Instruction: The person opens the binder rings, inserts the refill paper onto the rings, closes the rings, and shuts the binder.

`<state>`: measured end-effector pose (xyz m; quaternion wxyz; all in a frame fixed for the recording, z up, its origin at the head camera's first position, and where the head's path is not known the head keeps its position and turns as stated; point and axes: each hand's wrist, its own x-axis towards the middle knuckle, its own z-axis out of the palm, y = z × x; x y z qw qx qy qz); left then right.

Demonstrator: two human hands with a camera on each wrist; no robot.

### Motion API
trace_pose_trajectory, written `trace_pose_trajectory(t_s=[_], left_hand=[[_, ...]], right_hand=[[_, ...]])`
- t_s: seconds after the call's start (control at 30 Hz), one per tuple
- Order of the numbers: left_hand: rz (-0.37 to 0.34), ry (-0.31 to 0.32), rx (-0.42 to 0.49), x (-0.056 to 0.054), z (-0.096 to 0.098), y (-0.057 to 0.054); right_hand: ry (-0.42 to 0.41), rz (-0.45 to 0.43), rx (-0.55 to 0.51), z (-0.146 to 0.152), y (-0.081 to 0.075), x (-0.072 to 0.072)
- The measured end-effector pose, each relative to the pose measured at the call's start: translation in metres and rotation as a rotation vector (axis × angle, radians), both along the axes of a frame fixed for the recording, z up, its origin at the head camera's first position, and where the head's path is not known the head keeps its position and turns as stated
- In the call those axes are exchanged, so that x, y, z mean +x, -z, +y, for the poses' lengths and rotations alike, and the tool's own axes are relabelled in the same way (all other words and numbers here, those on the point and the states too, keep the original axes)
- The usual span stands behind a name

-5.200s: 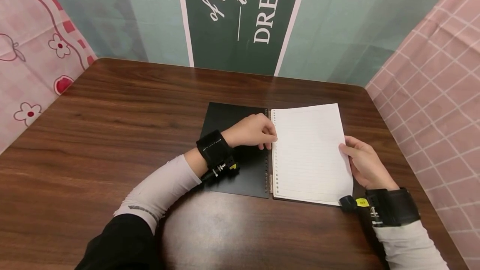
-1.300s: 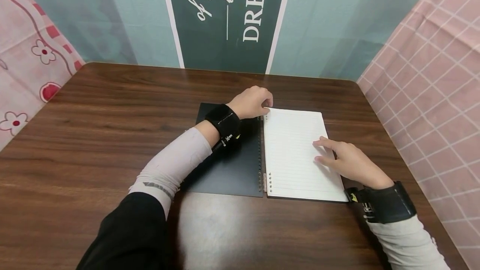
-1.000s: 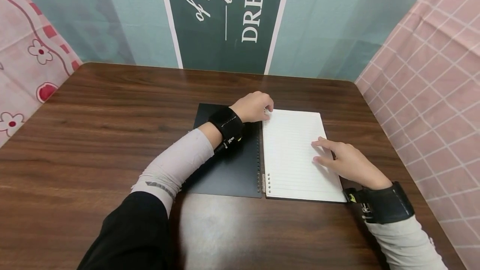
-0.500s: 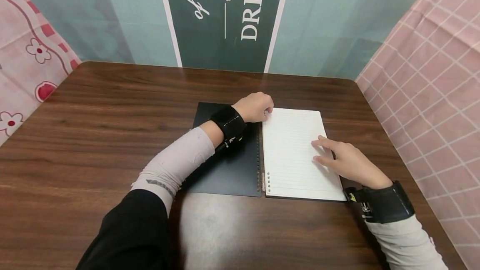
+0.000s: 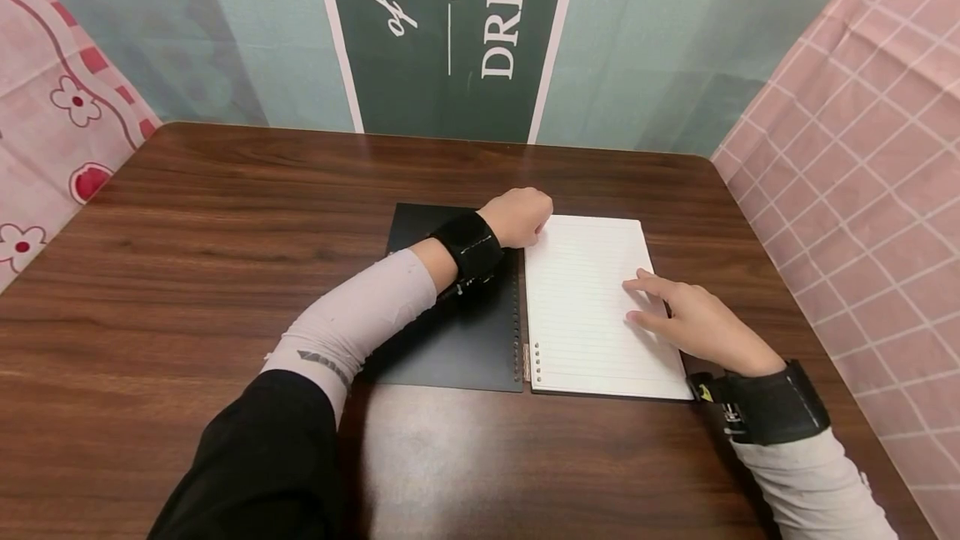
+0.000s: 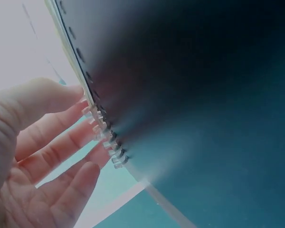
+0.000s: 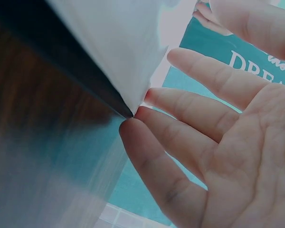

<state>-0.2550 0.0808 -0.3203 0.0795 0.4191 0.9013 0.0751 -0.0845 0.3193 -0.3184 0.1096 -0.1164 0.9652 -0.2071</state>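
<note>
Here, an open notebook (image 5: 585, 307) is laid on the brown table (image 5: 225, 273), with its black cover (image 5: 465, 348) turned to the left and its lined white pages (image 5: 577, 265) to the right. At the notebook's far end, the clear rings (image 6: 115, 152) are pinched between thumb and fingers of the left hand (image 5: 517, 217). The pages' right edge is touched by the right hand (image 5: 699, 323), its fingers spread apart.

Your left hand (image 6: 50, 153) is right at the clear rings (image 6: 118, 155)!
Thumb up against the page edge (image 6: 72, 54), fingers meeting those rings, dark cover (image 6: 218, 142) sweeping across the right side.
</note>
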Motion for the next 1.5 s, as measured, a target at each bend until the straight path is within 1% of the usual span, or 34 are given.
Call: trace_pose_trajectory(t_s=[0.1,0.17,0.2,0.3,0.37,0.4,0.53,0.67,0.7,0.77,0.87,0.93,1.0,1.03,1.13,1.3,1.43,1.5], left_hand=[[-0.003,-0.006,0.007,-0.001,-0.002,-0.001],[-0.037,-0.014,0.018,-0.002,-0.005,-0.003],[-0.065,-0.018,0.023,-0.002,-0.008,-0.005],[-0.187,-0.035,0.066,-0.002,-0.017,-0.013],[-0.249,-0.04,0.107,-0.001,-0.023,-0.018],[-0.267,-0.043,0.134,-0.001,-0.026,-0.02],[-0.289,-0.056,0.251,-0.001,-0.038,-0.025],[-0.34,-0.079,0.392,0.0,-0.049,-0.029],[-0.349,-0.092,0.428,0.0,-0.051,-0.029],[-0.354,-0.143,0.49,0.0,-0.054,-0.03],[-0.366,-0.251,0.569,0.0,-0.059,-0.031],[-0.386,-0.32,0.61,0.001,-0.062,-0.031],[-0.403,-0.367,0.635,0.0,-0.063,-0.031],[-0.413,-0.381,0.643,0.0,-0.063,-0.03],[-0.427,-0.412,0.639,-0.002,-0.06,-0.026],[-0.425,-0.453,0.587,-0.006,-0.051,-0.018],[-0.396,-0.502,0.561,-0.008,-0.044,-0.014],[-0.365,-0.524,0.535,-0.008,-0.041,-0.012]], right_hand=[[-0.001,0.001,0.002,-0.001,0.0,-0.002],[-0.007,0.005,0.0,-0.001,0.0,-0.003],[-0.013,0.007,-0.003,-0.002,0.001,-0.003],[-0.027,-0.001,-0.019,-0.002,0.001,-0.004],[-0.028,-0.01,-0.025,-0.001,0.0,-0.003],[-0.021,-0.012,-0.028,0.0,-0.001,-0.003],[0.028,0.027,-0.033,0.001,-0.004,-0.004],[0.08,0.083,-0.056,-0.002,-0.008,-0.013],[0.09,0.088,-0.06,-0.002,-0.009,-0.016],[0.101,0.102,-0.068,-0.005,-0.014,-0.024],[0.104,0.116,-0.081,-0.012,-0.021,-0.038],[0.105,0.123,-0.099,-0.018,-0.026,-0.047],[0.113,0.105,-0.128,-0.026,-0.029,-0.057],[0.116,0.093,-0.141,-0.029,-0.03,-0.063],[0.133,0.033,-0.198,-0.042,-0.031,-0.079],[0.181,-0.065,-0.295,-0.064,-0.025,-0.107],[0.243,-0.108,-0.367,-0.082,-0.016,-0.126],[0.269,-0.116,-0.406,-0.089,-0.011,-0.134]])
